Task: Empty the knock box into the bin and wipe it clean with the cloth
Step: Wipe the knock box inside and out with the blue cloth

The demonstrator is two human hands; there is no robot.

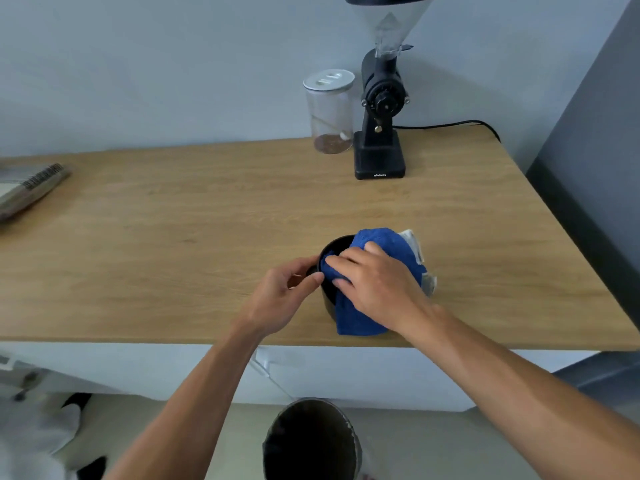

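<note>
soft even daylight, blurred wide-angle edges

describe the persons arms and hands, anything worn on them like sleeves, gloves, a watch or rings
Both arms are bare from the bottom of the frame up to the hands; no sleeve shows. The left hand and right hand wear no gloves. No watch or band sits on either wrist, and no ring shows on the visible fingers. Nothing is marked on them.

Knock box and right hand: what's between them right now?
In the head view, the blue cloth lies between the right hand and the knock box, draped over its rim and down its front side.
</note>
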